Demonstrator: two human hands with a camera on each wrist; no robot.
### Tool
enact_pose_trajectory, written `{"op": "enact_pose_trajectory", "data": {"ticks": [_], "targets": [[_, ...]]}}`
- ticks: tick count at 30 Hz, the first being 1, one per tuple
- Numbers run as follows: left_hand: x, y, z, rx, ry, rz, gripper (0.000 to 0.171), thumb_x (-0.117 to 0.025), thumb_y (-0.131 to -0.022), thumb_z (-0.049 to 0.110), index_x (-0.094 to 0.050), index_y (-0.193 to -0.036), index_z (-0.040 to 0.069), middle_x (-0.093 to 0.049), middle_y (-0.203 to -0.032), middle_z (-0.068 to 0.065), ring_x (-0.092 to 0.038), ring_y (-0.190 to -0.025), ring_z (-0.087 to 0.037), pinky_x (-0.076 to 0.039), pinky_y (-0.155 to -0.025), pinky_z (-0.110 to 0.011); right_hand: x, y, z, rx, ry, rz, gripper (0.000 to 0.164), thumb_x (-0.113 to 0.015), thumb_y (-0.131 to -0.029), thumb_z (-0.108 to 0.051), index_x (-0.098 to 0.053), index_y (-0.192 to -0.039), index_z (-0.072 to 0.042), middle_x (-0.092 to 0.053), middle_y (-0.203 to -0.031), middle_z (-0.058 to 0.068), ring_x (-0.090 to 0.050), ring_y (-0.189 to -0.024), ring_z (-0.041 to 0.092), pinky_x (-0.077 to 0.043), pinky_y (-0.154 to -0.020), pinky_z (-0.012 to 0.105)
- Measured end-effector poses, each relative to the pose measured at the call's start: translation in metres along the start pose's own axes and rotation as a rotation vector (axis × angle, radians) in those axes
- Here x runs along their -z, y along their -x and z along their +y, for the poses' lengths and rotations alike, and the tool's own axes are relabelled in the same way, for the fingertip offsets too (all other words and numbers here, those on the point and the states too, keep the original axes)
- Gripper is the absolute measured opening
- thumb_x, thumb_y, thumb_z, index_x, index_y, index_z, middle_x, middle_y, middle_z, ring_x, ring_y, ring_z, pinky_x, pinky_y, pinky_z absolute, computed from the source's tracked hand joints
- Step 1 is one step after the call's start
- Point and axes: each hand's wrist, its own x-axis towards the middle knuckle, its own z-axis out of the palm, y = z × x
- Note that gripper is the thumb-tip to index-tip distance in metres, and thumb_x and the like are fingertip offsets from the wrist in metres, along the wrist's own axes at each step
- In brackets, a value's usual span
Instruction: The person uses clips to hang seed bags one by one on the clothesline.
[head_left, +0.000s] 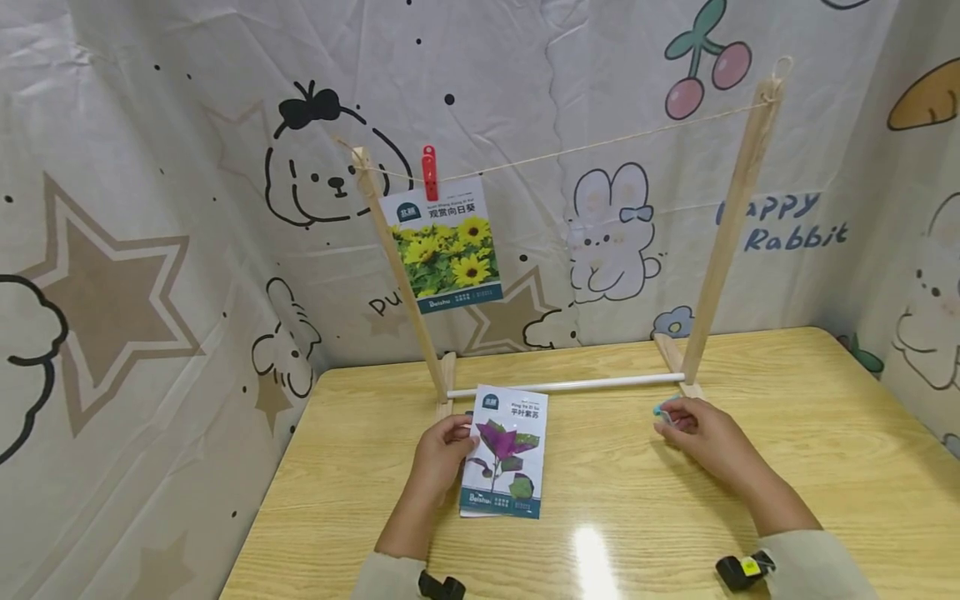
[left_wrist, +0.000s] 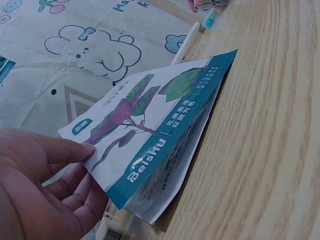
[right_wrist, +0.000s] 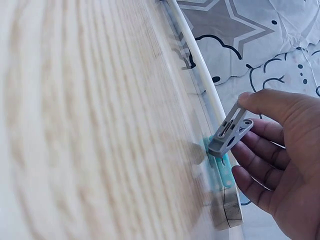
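Observation:
My left hand pinches a seed packet by its left edge, between thumb and fingers; the packet shows a purple-leaved plant. Under it, another packet's pale edge peeks out in the left wrist view. With thumb and fingers, my right hand pinches a grey clothespin near the right foot of a wooden stand. A teal clothespin lies just behind the grey one. From the stand's string, a red clothespin holds a sunflower seed packet at the left end.
Two wooden posts, left and right, carry the string. A white rod joins their feet low over the wooden table. Behind hangs a cartoon-printed cloth, which also covers the sides.

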Motion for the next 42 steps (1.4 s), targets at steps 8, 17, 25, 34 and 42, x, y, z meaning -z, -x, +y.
{"op": "enact_pose_trajectory", "data": {"ticks": [8, 17, 25, 34, 42], "targets": [[-0.001, 0.000, 0.002, -0.027, 0.048, -0.012, 0.029, -0.066, -0.090, -0.002, -0.068, -0.119, 0.002, -0.063, -0.099, -0.010, -0.058, -0.082, -0.015, -0.051, -0.066, -0.025, 0.003, 0.000, -0.004, -0.002, -0.009, 0.016, 0.043, -0.061, -0.101, -0.038, -0.063, -0.127, -0.004, -0.066, -0.108, 0.008, -0.063, -0.098, 0.019, -0.053, -0.077, 0.021], [0.000, 0.001, 0.008, -0.032, 0.113, 0.005, 0.028, -0.066, -0.091, -0.001, -0.066, -0.119, -0.001, -0.064, -0.102, -0.013, -0.059, -0.082, -0.014, -0.053, -0.066, -0.026, 0.002, -0.001, -0.002, 0.013, -0.008, 0.042, 0.041, -0.062, -0.101, -0.037, -0.063, -0.127, -0.005, -0.067, -0.108, 0.007, -0.062, -0.095, 0.012, -0.053, -0.078, 0.018], [0.000, 0.001, 0.010, -0.055, 0.146, -0.004, 0.027, -0.067, -0.091, -0.001, -0.065, -0.118, -0.003, -0.063, -0.100, -0.010, -0.060, -0.082, -0.012, -0.054, -0.067, -0.024, 0.001, -0.002, -0.002, 0.007, -0.024, 0.053, 0.042, -0.063, -0.100, -0.037, -0.063, -0.128, -0.006, -0.069, -0.111, 0.009, -0.063, -0.096, 0.009, -0.053, -0.080, 0.017], [0.001, 0.003, 0.013, -0.072, 0.161, 0.001, 0.029, -0.067, -0.091, -0.001, -0.064, -0.119, -0.004, -0.063, -0.102, -0.011, -0.061, -0.082, -0.012, -0.055, -0.067, -0.024, 0.000, -0.002, -0.004, 0.009, -0.047, 0.067, 0.039, -0.065, -0.099, -0.034, -0.063, -0.126, -0.006, -0.069, -0.110, 0.009, -0.060, -0.093, 0.004, -0.053, -0.079, 0.016], [0.001, 0.005, 0.014, -0.086, 0.156, -0.014, 0.030, -0.067, -0.092, 0.001, -0.062, -0.122, -0.004, -0.064, -0.105, -0.012, -0.061, -0.082, -0.011, -0.056, -0.067, -0.025, 0.001, -0.001, -0.006, 0.042, -0.081, 0.089, 0.037, -0.066, -0.099, -0.031, -0.063, -0.125, -0.004, -0.068, -0.111, 0.011, -0.058, -0.093, -0.006, -0.052, -0.081, 0.013]]}}
